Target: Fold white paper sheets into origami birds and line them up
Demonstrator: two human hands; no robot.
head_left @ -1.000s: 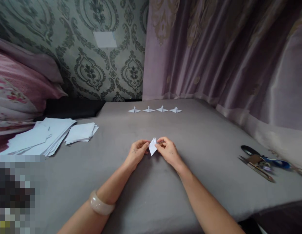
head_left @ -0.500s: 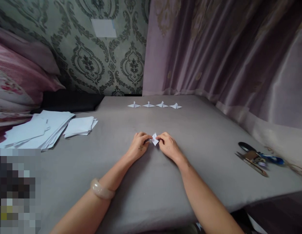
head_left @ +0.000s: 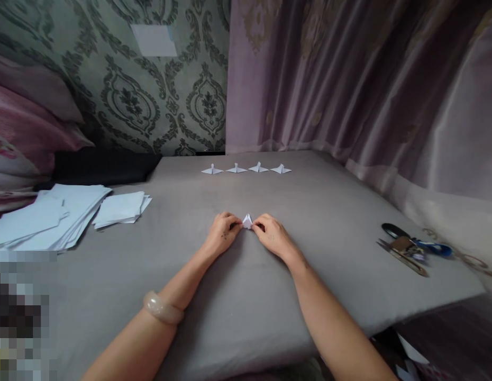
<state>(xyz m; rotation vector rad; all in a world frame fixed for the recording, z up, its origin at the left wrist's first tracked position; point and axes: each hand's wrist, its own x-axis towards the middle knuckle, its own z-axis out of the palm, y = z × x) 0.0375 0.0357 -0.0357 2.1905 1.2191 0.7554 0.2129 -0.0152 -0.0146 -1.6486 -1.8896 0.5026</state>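
A small piece of folded white paper [head_left: 247, 221] is pinched between both hands over the middle of the grey-covered table [head_left: 246, 296]. My left hand [head_left: 223, 233] has its thumb and fingers closed on the paper's left edge. On the opposite edge my right hand [head_left: 273, 236] grips it in the same way. The paper tapers to a point at the top, and its lower side looks wider. Fingertips cover parts of both edges. Farther back, several white folded paper cranes [head_left: 236, 168] stand in a row with wings spread.
Large white sheets [head_left: 51, 217] lie piled at the left, with a stack of smaller paper squares [head_left: 121, 208] beside them. Scissors with blue handles [head_left: 434, 247] and other small tools lie at the right. A curtain [head_left: 285, 79] hangs along the right side.
The paper has gone from a flatter diamond shape to a narrower, upward-pointing form between the hands. The view has swung slightly, so the table things sit farther left.
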